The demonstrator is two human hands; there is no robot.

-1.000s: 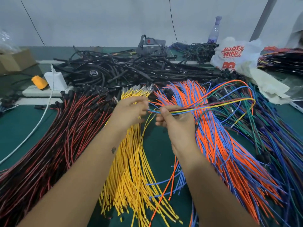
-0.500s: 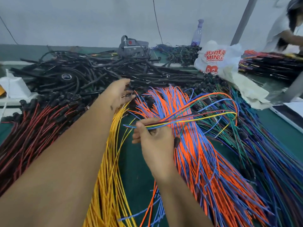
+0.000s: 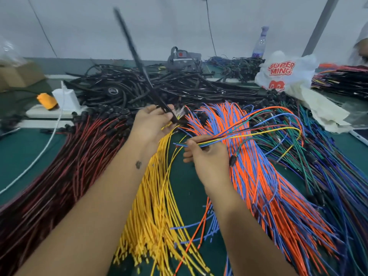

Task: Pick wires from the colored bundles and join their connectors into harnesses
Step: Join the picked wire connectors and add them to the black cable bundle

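Observation:
My left hand grips the lower end of a long black cable that sticks up and back, blurred, above the yellow wire bundle. My right hand pinches a small group of colored wires (yellow, blue, green, orange) that loop out to the right and back over the orange and blue bundle. A red and black wire bundle lies at the left. A green, blue and purple bundle lies at the right.
A heap of black cables fills the back of the green table. A white plastic bag, a bottle, a grey device, a white charger with its cord and a cardboard box stand around it.
My left hand reached back to the black heap and has now lifted a long black cable from it. My right hand kept its hold on the colored wires.

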